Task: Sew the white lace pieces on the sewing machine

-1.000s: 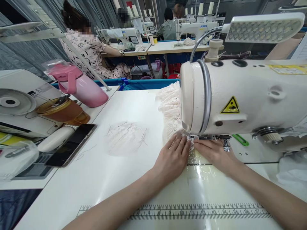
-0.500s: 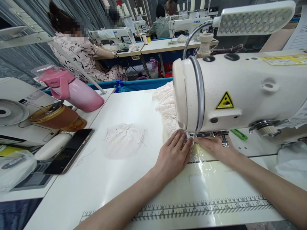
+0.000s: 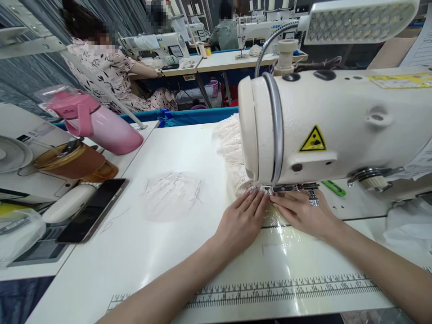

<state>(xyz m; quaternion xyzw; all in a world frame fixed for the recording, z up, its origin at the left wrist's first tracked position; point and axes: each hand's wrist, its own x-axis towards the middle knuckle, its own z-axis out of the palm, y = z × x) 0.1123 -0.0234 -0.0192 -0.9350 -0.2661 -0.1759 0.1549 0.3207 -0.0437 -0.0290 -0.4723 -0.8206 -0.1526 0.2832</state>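
Both hands flat on a strip of cream lace (image 3: 232,148), feeding it under the head of the white sewing machine (image 3: 324,126); step in hand looks like guiding the seam at the presser foot (image 3: 312,198). Left hand (image 3: 241,222) lies palm down, fingers together and stretched, pressing the lace onto the table (image 3: 151,252), no closed grip on anything. Right hand (image 3: 302,213) likewise spread flat just beside it, fingertips nearly touching the left ones, right at the needle area (needle itself hidden by the machine head). Next move, by my read, calls for even pressure from both palms and fingertips kept clear of the foot. The lace looks thin, openwork, ruffled; it bunches up behind the machine head and runs forward under the hands. A separate small lace piece (image 3: 170,195) with loose threads lies well apart to the left on the table. Printed ruler (image 3: 283,288) along the near table edge.
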